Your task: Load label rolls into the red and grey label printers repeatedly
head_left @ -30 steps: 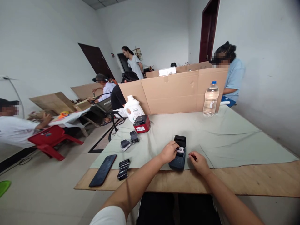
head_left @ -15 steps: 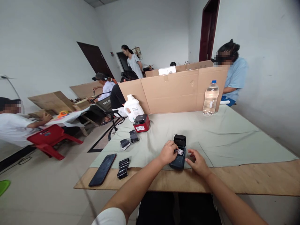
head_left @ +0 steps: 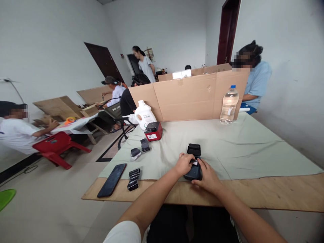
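Observation:
A small dark label printer (head_left: 192,174) stands near the front of the table with its black lid (head_left: 194,149) flipped up at the back. In its compartment sits a white paper roll (head_left: 194,162), partly hidden by my fingers. My left hand (head_left: 185,164) reaches in from the left, its fingers closed on the roll. From the right, my right hand (head_left: 208,175) grips the printer, thumb at the front and fingers by the compartment's edge.
Left of the printer lie a phone (head_left: 112,180), black wrapped rolls (head_left: 134,179) and two small dark pieces (head_left: 145,145). Behind are a red-black box (head_left: 153,131), a white jug (head_left: 145,115), a water bottle (head_left: 229,104) and a cardboard screen (head_left: 187,99). Other people sit nearby.
My right hand has moved left from beside the printer onto its right side. My left hand stays at the paper roll, which is now more covered. The view has shifted slightly.

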A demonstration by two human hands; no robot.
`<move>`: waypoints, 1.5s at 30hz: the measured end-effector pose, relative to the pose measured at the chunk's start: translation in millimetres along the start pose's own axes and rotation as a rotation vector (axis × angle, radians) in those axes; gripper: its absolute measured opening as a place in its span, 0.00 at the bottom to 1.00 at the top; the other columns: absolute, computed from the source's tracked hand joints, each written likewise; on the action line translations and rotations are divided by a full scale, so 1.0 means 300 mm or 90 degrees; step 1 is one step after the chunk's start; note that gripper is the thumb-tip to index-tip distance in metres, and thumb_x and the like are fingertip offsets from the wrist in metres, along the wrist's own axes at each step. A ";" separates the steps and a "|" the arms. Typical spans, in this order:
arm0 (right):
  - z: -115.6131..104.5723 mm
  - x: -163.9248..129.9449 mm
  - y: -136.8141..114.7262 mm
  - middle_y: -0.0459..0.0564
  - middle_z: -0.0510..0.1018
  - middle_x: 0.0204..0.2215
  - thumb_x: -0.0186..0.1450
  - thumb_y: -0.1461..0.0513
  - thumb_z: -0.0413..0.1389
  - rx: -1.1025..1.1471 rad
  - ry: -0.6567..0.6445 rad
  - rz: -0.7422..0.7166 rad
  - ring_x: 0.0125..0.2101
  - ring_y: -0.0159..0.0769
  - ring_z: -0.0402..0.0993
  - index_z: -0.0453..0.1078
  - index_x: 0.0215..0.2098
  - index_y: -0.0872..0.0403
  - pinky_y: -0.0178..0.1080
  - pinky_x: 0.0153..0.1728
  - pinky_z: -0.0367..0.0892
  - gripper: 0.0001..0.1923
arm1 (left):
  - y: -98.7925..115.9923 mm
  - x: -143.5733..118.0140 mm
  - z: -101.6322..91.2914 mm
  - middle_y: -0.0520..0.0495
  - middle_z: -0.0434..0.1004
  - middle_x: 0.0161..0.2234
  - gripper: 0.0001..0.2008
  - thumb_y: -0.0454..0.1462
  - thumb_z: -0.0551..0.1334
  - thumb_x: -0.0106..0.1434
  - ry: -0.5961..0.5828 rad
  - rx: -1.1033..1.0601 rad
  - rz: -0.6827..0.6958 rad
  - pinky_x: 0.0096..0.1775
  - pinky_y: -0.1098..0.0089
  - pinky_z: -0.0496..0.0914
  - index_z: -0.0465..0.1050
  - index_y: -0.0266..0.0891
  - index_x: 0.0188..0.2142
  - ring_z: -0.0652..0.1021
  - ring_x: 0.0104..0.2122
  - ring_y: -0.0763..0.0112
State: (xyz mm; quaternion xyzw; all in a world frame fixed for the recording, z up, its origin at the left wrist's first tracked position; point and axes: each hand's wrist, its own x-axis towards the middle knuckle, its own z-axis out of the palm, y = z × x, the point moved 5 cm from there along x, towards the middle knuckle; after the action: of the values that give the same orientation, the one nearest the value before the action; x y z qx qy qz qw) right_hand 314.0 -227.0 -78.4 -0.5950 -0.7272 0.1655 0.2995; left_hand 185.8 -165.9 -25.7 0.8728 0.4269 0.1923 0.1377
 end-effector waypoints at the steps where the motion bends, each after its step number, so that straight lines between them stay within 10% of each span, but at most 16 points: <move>1: -0.001 0.004 -0.003 0.63 0.58 0.61 0.46 0.49 0.66 -0.009 -0.004 0.002 0.60 0.55 0.56 0.51 0.64 0.53 0.55 0.57 0.56 0.52 | 0.001 0.006 0.005 0.49 0.78 0.38 0.11 0.27 0.57 0.57 0.004 0.011 -0.018 0.49 0.60 0.59 0.71 0.41 0.37 0.75 0.42 0.65; 10: -0.020 0.017 0.013 0.62 0.62 0.60 0.48 0.52 0.65 0.019 -0.022 -0.016 0.58 0.54 0.61 0.49 0.65 0.54 0.54 0.56 0.58 0.52 | 0.006 0.043 0.014 0.46 0.77 0.38 0.07 0.33 0.60 0.59 -0.023 0.025 -0.053 0.47 0.61 0.63 0.77 0.41 0.34 0.73 0.44 0.62; 20: -0.040 0.022 0.079 0.58 0.66 0.57 0.49 0.51 0.64 0.056 -0.014 -0.029 0.56 0.52 0.63 0.57 0.61 0.51 0.54 0.55 0.59 0.44 | 0.072 -0.125 0.003 0.44 0.74 0.37 0.08 0.36 0.56 0.65 0.161 0.020 0.092 0.48 0.59 0.64 0.74 0.40 0.38 0.71 0.42 0.62; 32: -0.122 0.361 0.085 0.62 0.68 0.56 0.65 0.46 0.45 0.200 0.069 0.043 0.54 0.48 0.66 0.62 0.57 0.57 0.51 0.52 0.64 0.31 | 0.064 -0.206 0.053 0.43 0.73 0.36 0.10 0.39 0.56 0.65 0.260 0.028 0.130 0.45 0.58 0.65 0.75 0.40 0.39 0.71 0.43 0.62; 40: -0.102 0.202 -0.037 0.54 0.77 0.40 0.65 0.53 0.48 0.143 0.084 -0.074 0.45 0.43 0.70 0.75 0.38 0.52 0.48 0.51 0.64 0.16 | 0.061 -0.215 0.051 0.43 0.73 0.35 0.10 0.38 0.55 0.64 0.266 0.029 0.105 0.45 0.59 0.64 0.75 0.41 0.37 0.70 0.40 0.62; 45: -0.078 0.095 -0.089 0.54 0.74 0.50 0.67 0.60 0.46 -0.031 0.152 -0.189 0.54 0.44 0.65 0.72 0.48 0.52 0.51 0.56 0.61 0.17 | 0.049 -0.220 0.030 0.41 0.73 0.40 0.11 0.37 0.53 0.64 0.320 0.004 0.080 0.47 0.57 0.65 0.73 0.39 0.40 0.71 0.43 0.61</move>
State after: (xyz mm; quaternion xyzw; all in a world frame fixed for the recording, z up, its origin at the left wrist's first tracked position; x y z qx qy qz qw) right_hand 305.3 -208.5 -37.7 -0.5035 -0.7701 0.0297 0.3905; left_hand 163.0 -227.9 -42.1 0.8228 0.3933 0.4101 0.0123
